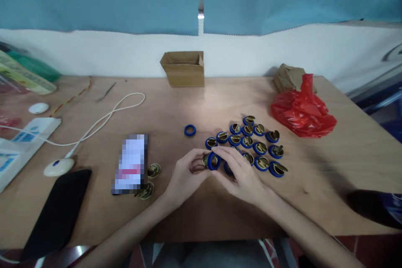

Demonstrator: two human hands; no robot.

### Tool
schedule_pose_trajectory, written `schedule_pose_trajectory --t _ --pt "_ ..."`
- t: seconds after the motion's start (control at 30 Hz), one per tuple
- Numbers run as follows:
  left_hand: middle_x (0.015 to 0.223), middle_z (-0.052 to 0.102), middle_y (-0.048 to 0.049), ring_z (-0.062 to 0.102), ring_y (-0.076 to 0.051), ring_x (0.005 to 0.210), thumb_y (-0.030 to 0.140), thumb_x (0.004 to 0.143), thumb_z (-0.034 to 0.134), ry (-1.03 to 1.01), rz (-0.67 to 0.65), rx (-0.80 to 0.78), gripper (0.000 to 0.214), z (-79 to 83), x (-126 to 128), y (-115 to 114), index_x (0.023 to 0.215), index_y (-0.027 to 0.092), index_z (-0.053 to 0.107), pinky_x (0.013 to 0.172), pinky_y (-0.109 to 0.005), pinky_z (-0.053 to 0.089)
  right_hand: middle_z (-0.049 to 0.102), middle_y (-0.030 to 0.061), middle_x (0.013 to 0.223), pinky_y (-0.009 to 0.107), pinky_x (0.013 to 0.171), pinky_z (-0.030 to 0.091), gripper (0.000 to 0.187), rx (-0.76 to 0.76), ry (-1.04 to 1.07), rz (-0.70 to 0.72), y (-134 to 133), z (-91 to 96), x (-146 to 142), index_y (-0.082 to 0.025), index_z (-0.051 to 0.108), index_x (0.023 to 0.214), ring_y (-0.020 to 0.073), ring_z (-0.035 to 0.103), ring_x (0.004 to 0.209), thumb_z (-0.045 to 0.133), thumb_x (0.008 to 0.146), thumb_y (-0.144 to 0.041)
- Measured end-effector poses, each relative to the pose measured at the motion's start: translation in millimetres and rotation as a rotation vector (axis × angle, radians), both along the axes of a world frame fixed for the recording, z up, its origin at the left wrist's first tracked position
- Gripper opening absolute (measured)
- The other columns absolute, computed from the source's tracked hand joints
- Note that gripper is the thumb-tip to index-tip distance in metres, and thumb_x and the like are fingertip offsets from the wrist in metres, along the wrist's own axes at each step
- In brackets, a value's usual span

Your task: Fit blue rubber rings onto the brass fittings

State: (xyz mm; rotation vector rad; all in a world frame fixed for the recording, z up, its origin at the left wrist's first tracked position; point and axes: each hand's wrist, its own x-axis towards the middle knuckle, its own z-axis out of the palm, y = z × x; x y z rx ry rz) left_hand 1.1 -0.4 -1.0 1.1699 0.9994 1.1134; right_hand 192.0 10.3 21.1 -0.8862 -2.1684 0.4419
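Near the front middle of the table, my left hand [187,172] and my right hand [240,171] meet fingertip to fingertip. A blue ring [214,161] is pinched in my right fingers, its opening facing me. Against its left side is a round gold metal piece [204,161], gripped by my left fingers and partly hidden by them. Just beyond and right of my hands lie several blue rings with gold metal pieces [247,142] in them, some under my right hand. One bare blue ring [190,130] lies farther back. Loose gold pieces [153,170] are left of my left hand.
A phone with a blurred screen [131,163] and a black phone [58,213] lie left, near a white cable [108,115] and power strip [34,134]. An open cardboard box [185,71] stands at the back, a red plastic bag [303,111] back right, a dark bottle [373,206] right.
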Motion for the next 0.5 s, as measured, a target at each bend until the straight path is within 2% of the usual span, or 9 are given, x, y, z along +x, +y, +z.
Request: schedule_pose_trajectory --t 0.2,0.3,0.5 --pt "0.117 0.077 -0.0085 0.075 -0.019 0.104 0.014 0.08 0.077 -0.134 0.013 -0.047 0.039 -1.6 0.3 1.2 0.118 0.017 0.069 0.097 -0.028 0.059 0.063 0.0126 0.125 0.043 0.099 0.057 0.045 -0.029 0.016 -0.043 1.8 -1.4 0.1 -0.02 0.051 0.134 0.0257 0.063 0.118 0.065 0.091 -0.021" --pt "0.121 0.076 -0.0094 0.074 -0.02 0.108 0.014 0.083 0.074 -0.132 0.002 -0.044 0.042 1.4 -1.0 -0.3 0.124 0.017 0.067 0.099 -0.03 0.059 0.064 0.0125 0.125 0.042 0.099 0.057 0.043 -0.025 -0.002 -0.049 2.3 -4.0 -0.5 -0.019 0.052 0.133 0.0255 0.064 0.117 0.065 0.092 -0.022" --pt "0.126 0.074 -0.0087 0.071 -0.021 0.115 0.01 0.089 0.064 -0.038 -0.016 0.046 0.038 2.5 -4.3 -3.2 0.125 0.019 0.069 0.101 -0.029 0.057 0.067 0.0143 0.123 0.041 0.097 0.059 0.045 0.087 -0.053 -0.06 -0.6 -4.6 -2.6 -0.016 0.052 0.137 0.0247 0.066 0.114 0.065 0.094 -0.022"
